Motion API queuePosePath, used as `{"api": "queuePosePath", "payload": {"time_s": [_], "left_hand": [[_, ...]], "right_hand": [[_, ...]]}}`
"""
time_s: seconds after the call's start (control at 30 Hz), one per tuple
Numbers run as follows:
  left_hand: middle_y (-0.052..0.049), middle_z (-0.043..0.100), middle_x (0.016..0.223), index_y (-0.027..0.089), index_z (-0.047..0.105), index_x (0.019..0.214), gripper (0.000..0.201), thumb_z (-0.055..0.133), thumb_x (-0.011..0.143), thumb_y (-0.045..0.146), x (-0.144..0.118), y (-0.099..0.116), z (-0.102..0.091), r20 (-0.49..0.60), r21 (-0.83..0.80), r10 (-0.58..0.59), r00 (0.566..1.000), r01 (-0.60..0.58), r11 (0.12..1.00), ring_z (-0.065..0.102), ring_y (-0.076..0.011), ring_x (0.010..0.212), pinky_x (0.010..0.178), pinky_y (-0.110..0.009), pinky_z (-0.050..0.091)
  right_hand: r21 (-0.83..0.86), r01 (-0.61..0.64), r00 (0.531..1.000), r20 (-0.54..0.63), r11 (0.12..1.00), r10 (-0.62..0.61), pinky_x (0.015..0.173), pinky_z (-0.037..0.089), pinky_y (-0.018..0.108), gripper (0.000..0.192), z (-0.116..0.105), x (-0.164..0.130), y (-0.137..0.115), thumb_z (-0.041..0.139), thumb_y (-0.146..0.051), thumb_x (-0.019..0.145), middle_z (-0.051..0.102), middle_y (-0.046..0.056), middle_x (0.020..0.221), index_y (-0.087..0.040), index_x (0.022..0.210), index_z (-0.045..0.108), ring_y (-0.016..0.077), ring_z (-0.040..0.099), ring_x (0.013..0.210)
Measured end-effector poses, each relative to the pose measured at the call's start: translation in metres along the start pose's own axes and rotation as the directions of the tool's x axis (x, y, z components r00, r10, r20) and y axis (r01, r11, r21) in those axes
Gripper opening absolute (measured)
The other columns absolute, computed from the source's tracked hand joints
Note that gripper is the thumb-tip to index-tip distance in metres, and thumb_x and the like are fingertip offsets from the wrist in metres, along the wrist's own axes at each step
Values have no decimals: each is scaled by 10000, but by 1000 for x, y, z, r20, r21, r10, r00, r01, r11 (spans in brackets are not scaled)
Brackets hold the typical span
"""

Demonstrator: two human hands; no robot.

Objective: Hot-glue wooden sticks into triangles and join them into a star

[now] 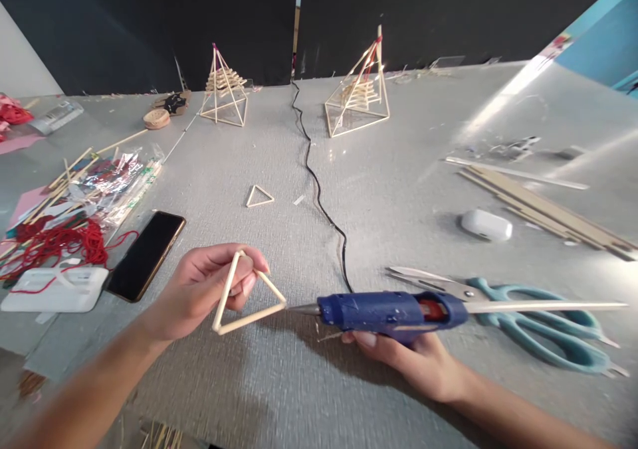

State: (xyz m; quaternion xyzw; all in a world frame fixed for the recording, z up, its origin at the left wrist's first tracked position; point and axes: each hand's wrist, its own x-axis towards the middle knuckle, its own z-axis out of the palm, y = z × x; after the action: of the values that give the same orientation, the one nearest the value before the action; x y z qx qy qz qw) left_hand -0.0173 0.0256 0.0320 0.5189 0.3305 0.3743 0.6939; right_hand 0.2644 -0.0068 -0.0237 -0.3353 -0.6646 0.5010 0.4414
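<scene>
Between the fingertips of my left hand [209, 283] is a triangle of thin wooden sticks [249, 320], held above the table by its upper corner. My right hand [413, 362] is wrapped round a blue hot glue gun [379, 311], its metal nozzle pointing left. The nozzle tip touches, or nearly touches, the triangle's right corner. A long pale glue stick [543, 306] sticks out of the gun's back end. Beyond my hands a smaller wooden triangle [260, 196] lies flat on the table. Any glue at the corner is too small to make out.
Scissors with teal handles [543, 329] lie under the glue stick. A black cord [319, 193] runs to the back, between two stick pyramids [224, 90]. Left are a phone [147, 255], red yarn [74, 246] and stick packs; right, a white case [486, 225] and wooden strips [543, 206].
</scene>
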Motion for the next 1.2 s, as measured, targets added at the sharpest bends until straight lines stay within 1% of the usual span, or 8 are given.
{"api": "queuePosePath", "payload": {"time_s": [0.17, 0.23, 0.33, 0.47, 0.57, 0.83, 1.0, 1.2], "left_hand": [[39, 418, 696, 234, 744, 975, 205, 622, 1002, 396, -1, 0, 0, 2, 35, -17, 1000, 17, 999, 373, -61, 571, 525, -206, 273], [35, 425, 700, 230, 742, 987, 206, 610, 1010, 387, -2, 0, 0, 11, 48, -30, 999, 30, 998, 387, -66, 583, 528, -204, 280], [33, 434, 705, 224, 741, 998, 213, 612, 1009, 393, -3, -1, 1, 24, 53, -47, 999, 46, 998, 386, -66, 585, 524, -201, 280], [33, 440, 710, 221, 739, 1019, 217, 611, 1010, 395, -4, -2, 1, 37, 59, -52, 998, 49, 997, 375, -62, 581, 523, -197, 280], [33, 434, 711, 210, 736, 1010, 211, 615, 1007, 382, -3, -2, 0, 37, 47, -42, 998, 40, 998, 374, -65, 581, 524, -204, 281], [37, 415, 699, 170, 706, 944, 228, 625, 999, 376, 0, -1, 3, 15, -13, -5, 1000, 5, 1000, 348, -55, 551, 504, -217, 253], [47, 392, 687, 173, 663, 919, 295, 677, 947, 466, 0, 1, 4, -19, -25, -17, 1000, 17, 1000, 325, -55, 525, 486, -227, 219], [49, 399, 701, 183, 636, 904, 329, 717, 900, 502, 0, -1, 3, -35, -44, -28, 999, 26, 999, 318, -59, 525, 487, -238, 215]], "right_hand": [[57, -102, 993, -61, 993, 105, 532, 562, 169, 247, 1, -5, 9, 688, -396, 923, 635, 3, 557, -209, 795, 786, 118, 639, 522], [68, -123, 991, -42, 990, 126, 525, 556, 177, 266, 1, -5, 9, 681, -425, 928, 600, -9, 537, -211, 810, 787, 108, 599, 491], [70, -121, 993, 21, 990, 120, 527, 552, 178, 208, 2, -3, 7, 685, -369, 919, 634, -7, 566, -209, 828, 781, 109, 606, 497], [22, -70, 995, 77, 997, 68, 631, 591, 196, 151, 2, 2, 2, 665, -274, 906, 748, 37, 724, -198, 824, 766, 144, 709, 648], [-8, -52, 993, 105, 999, 53, 663, 600, 204, 157, 2, 3, 1, 649, -253, 911, 760, 40, 739, -198, 814, 759, 150, 723, 673], [-1, -37, 996, 81, 999, 37, 630, 596, 179, 159, -1, 1, 3, 650, -269, 921, 770, 33, 734, -207, 818, 752, 147, 733, 653], [-9, 11, 985, 175, 1000, -9, 547, 582, 199, 166, -4, -1, 5, 649, -303, 912, 756, 48, 721, -199, 832, 751, 160, 705, 603], [17, -44, 999, -1, 999, 44, 605, 599, 225, 234, 0, -6, 10, 643, -376, 951, 690, 25, 648, -204, 838, 754, 150, 681, 610]]}}
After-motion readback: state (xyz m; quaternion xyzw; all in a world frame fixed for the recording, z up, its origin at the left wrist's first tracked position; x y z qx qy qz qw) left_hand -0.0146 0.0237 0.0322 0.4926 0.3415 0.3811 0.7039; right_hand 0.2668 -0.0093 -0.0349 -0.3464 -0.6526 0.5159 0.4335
